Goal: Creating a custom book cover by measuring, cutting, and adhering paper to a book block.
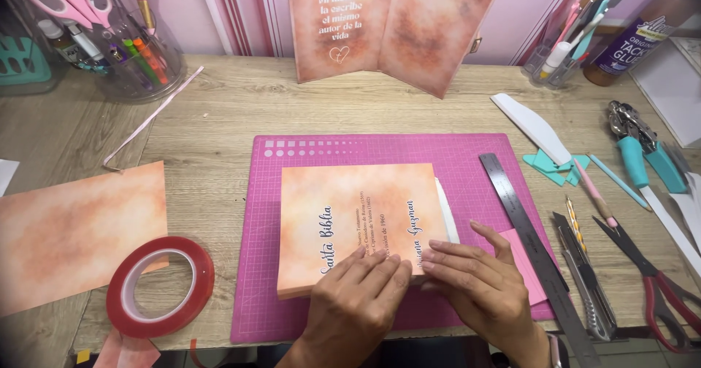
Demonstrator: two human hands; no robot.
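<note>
- Now both hands press flat on the near edge of the book point(358, 225), which lies on the pink mat point(467, 156) at the centre of the desk.
- Left hand point(358, 302): fingers together and extended, palm down on the peach cover at about 6 o'clock of the book; it grips nothing.
- Right hand point(478, 284): also flat and ungrasping, fingertips on the cover's near right corner at about 5 o'clock, thumb spread toward a pink paper slip point(527, 266).
- White page edges show at the book's 3 o'clock side, so the cover sits over the block.
- Judged step: smoothing or pressing the printed cover down onto the book, working along the near edge.
- What the next move seems to call for: even pressure, sliding outward without shifting the cover off square.
- Around it: steel ruler point(529, 236) at 3 o'clock of the mat, knife point(584, 284) beyond it, red tape roll point(161, 286) at 9 o'clock, loose peach sheet point(73, 229) farther left.
</note>
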